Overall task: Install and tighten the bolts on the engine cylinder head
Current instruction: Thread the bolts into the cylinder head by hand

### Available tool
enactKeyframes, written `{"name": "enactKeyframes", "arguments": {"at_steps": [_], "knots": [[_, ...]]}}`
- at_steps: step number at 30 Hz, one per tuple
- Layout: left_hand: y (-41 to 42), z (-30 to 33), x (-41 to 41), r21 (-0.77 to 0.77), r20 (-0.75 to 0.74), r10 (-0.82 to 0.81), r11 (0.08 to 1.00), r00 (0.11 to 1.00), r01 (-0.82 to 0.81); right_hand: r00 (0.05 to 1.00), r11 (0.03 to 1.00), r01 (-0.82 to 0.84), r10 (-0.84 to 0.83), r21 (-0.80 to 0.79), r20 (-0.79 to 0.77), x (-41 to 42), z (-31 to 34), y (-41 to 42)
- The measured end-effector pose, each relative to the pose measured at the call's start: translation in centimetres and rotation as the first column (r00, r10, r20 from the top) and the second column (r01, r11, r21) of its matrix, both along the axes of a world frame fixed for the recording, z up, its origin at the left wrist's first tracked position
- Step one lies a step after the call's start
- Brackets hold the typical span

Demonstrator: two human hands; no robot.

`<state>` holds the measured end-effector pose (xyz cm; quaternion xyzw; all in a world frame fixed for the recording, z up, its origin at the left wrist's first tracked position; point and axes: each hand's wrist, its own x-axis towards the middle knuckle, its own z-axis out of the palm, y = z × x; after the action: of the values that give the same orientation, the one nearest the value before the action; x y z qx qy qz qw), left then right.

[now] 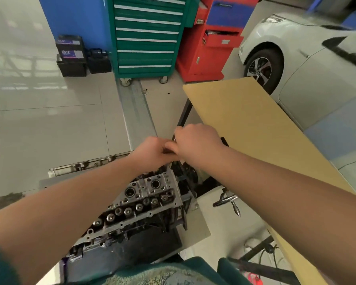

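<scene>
Workshop floor tiles lie behind both hands, left hand [150, 153] and right hand [195, 141], fingers curled together around a dark tool [169, 151] above the cylinder head [148, 194].

Battery label [71, 51] — text too blurred, unreadable.

I see even, bright indoor light, window glare on the floor [25, 64] at left, blurred, fisheye-bent edges, soft focus throughout.

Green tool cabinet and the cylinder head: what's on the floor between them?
Head view: a grey metal floor rail runs from the green cabinet toward the cylinder head; both hands hover over its near end.
</scene>
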<state>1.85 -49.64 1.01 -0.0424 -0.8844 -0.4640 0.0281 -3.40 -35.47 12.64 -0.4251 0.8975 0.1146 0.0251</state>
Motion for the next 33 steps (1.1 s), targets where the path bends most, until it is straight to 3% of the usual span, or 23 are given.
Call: {"name": "enactKeyframes", "arguments": {"at_steps": [2,4,7,9,11,13,17,18,21,24,27,30,33], "knots": [[-0.6,0.2,-0.2,-0.045,0.017,-0.050,0.998,0.999,0.051,0.982,0.996,-0.079,0.083,-0.029,0.169,-0.5,0.5,0.5],[-1.2,0.6,-0.2,-0.062,0.073,-0.110,0.992,0.991,0.114,0.962,0.985,-0.171,0.172,-0.021,0.214,-0.4,0.6,1.1],[-0.9,0.5,-0.1,-0.027,0.127,-0.135,0.990,0.983,0.140,0.988,0.988,-0.154,0.154,0.007,-0.028,0.0,-0.6,1.4],[0.0,-0.1,0.4,0.031,0.121,-0.051,0.998,0.991,0.047,0.982,0.998,-0.044,0.053,0.053,-0.181,0.2,-1.0,1.1],[0.7,-0.8,1.1,0.089,0.047,0.062,0.994,0.997,-0.066,0.973,0.999,0.008,0.004,0.050,-0.231,0.3,-1.0,0.6],[0.8,-1.1,1.4,0.082,-0.017,0.092,0.992,0.996,-0.090,0.981,0.999,0.009,-0.001,0.043,-0.192,0.2,-0.8,0.4],[-0.8,-0.4,0.6,-0.064,0.026,-0.058,0.996,0.998,0.059,0.966,0.980,-0.199,0.196,0.002,0.169,-0.4,0.4,1.5],[-1.2,-0.3,0.3,-0.091,0.049,-0.110,0.989,0.993,0.114,0.958,0.970,-0.242,0.235,0.021,0.164,-0.2,0.6,1.7],[-1.4,0.3,0.2,-0.101,0.055,-0.200,0.974,0.978,0.205,0.977,0.977,-0.205,0.207,0.052,-0.046,1.2,-0.2,1.5],[-0.6,-0.2,0.7,-0.092,0.021,-0.056,0.994,0.998,0.057,0.989,0.998,-0.037,0.045,0.060,-0.138,1.7,-0.8,0.3],[-0.2,-1.1,1.1,-0.052,-0.113,0.025,0.998,0.993,-0.031,0.999,1.000,-0.008,0.009,0.022,-0.052,0.8,-0.5,-0.2],[-0.6,-0.8,1.2,-0.103,-0.110,-0.053,0.994,0.993,0.042,0.961,0.983,-0.185,0.184,-0.017,0.207,0.3,0.7,0.5],[-1.1,-0.3,0.9,-0.100,-0.022,-0.094,0.991,0.995,0.092,0.977,0.981,-0.192,0.190,0.009,0.093,1.1,0.0,0.8]]}}
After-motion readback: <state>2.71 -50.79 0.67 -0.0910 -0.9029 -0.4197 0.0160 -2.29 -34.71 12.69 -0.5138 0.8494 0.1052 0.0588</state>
